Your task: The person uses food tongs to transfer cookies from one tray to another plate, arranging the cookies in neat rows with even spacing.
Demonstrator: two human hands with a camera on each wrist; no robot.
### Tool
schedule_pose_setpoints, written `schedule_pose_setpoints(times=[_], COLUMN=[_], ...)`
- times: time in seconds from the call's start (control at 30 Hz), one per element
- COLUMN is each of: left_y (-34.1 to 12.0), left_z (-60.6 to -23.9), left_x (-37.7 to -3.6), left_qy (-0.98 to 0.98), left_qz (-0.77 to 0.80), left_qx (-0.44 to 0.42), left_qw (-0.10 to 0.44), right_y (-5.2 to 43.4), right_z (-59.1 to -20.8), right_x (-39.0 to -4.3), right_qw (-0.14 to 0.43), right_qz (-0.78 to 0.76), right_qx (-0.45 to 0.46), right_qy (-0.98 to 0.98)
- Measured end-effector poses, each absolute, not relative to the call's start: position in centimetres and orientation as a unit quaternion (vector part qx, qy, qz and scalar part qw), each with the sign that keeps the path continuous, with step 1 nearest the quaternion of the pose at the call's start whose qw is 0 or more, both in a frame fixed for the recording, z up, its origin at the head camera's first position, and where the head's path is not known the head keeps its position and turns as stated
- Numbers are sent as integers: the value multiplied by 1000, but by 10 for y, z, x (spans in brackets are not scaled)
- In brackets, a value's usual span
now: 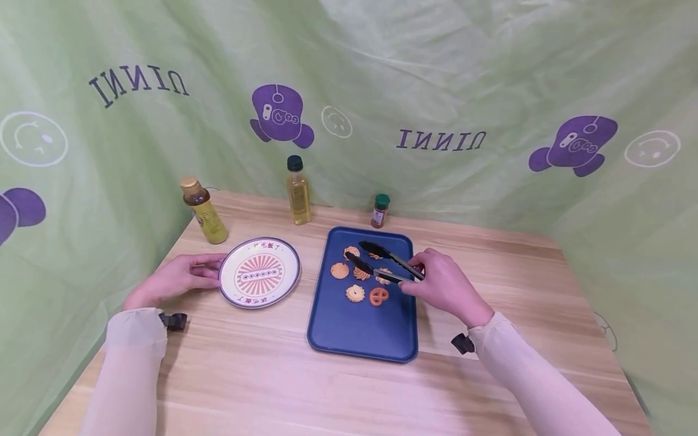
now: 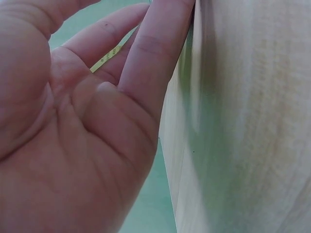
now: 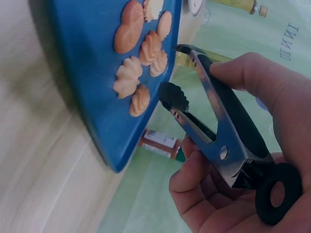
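— What does the head view show?
— The right hand (image 1: 444, 286) grips black-tipped metal tongs (image 1: 384, 261), arms spread, tips above orange biscuits (image 1: 355, 294) on a dark blue rectangular tray (image 1: 360, 339). The left hand (image 1: 177, 277) lies flat, fingertips touching a round patterned plate (image 1: 260, 272).

— The left wrist view?
— Fingers (image 2: 155, 53) straight and relaxed against the wooden table (image 2: 252, 121); the plate is probably just out of frame.

— The right wrist view?
— Thumb and curled fingers (image 3: 194, 179) pinch the tongs (image 3: 214, 131) near the hinge; the tips hang beside the biscuits (image 3: 141, 58), apart from them.

backdrop cloth (image 1: 491, 72), mirrored "UINNI" print
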State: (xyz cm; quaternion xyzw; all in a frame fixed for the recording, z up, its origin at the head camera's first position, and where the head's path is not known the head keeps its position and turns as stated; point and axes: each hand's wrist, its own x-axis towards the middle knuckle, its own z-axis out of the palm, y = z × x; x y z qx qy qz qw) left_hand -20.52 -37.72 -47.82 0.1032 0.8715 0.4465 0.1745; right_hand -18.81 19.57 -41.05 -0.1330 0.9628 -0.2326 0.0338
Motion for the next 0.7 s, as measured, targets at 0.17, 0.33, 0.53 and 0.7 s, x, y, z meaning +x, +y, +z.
schedule_pose_setpoints(times=[0.17, 0.33, 0.53, 0.7], left_y=[-375, -374, -375, -376], left_z=[-476, -475, -475, -475], left_x=[-204, -205, -205, -203], left_qy=[869, 868, 869, 871], left_qz=[450, 451, 450, 448], left_qx=[104, 109, 105, 98], left_qw=[177, 176, 178, 178], right_y=[188, 184, 180, 176], right_z=[-404, -402, -399, -398], right_x=[-192, -195, -199, -201], right_qw=[51, 48, 52, 56], right_qz=[-221, -208, -196, -188], right_qx=[-130, -132, -137, -144], right_qy=[965, 968, 970, 970])
